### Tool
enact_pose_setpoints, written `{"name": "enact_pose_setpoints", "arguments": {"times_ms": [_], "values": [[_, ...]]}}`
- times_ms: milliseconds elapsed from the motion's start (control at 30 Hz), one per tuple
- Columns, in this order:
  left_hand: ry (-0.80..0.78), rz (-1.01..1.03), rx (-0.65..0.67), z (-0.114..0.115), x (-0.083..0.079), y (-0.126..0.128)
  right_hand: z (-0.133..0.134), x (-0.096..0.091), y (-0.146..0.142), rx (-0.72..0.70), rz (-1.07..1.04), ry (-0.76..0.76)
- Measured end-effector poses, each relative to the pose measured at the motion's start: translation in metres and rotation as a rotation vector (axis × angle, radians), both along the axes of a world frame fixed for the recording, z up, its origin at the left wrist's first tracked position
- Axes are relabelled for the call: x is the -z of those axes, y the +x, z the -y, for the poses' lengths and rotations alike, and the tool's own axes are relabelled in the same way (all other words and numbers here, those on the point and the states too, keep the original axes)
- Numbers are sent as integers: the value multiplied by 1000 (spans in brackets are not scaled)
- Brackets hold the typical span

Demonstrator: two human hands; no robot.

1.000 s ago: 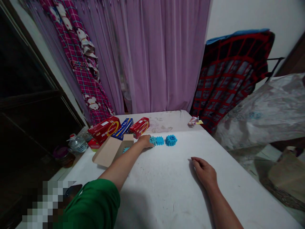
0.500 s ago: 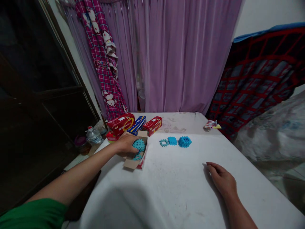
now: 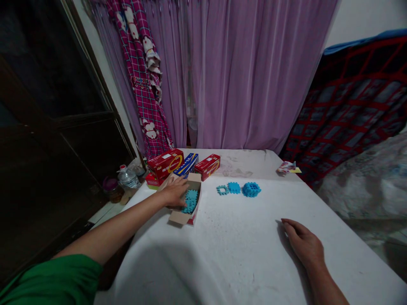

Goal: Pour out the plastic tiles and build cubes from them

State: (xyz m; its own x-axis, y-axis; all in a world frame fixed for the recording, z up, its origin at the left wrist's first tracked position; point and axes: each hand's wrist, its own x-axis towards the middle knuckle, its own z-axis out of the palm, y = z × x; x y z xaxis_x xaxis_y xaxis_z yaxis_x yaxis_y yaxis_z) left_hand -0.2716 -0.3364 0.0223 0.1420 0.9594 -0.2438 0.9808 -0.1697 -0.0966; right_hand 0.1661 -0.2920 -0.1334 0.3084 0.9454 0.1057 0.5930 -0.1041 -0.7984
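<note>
The open box could tip if the left hand, over its left side, leans hard; its grip is hidden. Right of the box, the right hand curls loosely, closure unclear. Inside, toothed blue pieces could snag together.

A room in a home, shown by purple curtains and a checked blanket.

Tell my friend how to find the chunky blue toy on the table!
On the white table, go right from the open box, past a blue ring and a flat blue square. The chunky blue toy is next in line: it's thick, while the other two are flat.
</note>
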Motion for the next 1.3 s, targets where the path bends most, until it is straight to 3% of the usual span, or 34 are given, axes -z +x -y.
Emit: {"name": "enact_pose_setpoints", "arguments": {"times_ms": [167, 300, 467, 600, 733, 867, 967, 1100, 1200, 1300], "values": [[188, 34, 42, -11, -14, 25, 0, -3, -2, 10, -1, 4], [226, 74, 149, -48, -13, 75, 1, -5, -4, 13, -8, 1], [14, -31, 37, -97, 12, 135, 0, -2, -4, 6, -30, 24], [-46, -61, -32, -115, 36, 147, -1, 0, -5, 3, -52, 52], [-81, -72, -57, -120, 42, 143, -1, -2, -8, -7, -59, 82], [-69, -49, -28, -111, 17, 134, 0, -6, -8, -5, -51, 69], [-8, -6, 28, -86, -16, 111, 1, -6, -6, -10, -41, 60], [50, 64, 114, -34, -51, 62, 0, -2, -3, -26, -4, 39], [-24, 59, 86, -4, -57, 28, -1, 0, -1, -27, 37, 17], [-101, 63, 71, 8, -48, 8, -2, 0, 1, -19, 68, -7]]}}
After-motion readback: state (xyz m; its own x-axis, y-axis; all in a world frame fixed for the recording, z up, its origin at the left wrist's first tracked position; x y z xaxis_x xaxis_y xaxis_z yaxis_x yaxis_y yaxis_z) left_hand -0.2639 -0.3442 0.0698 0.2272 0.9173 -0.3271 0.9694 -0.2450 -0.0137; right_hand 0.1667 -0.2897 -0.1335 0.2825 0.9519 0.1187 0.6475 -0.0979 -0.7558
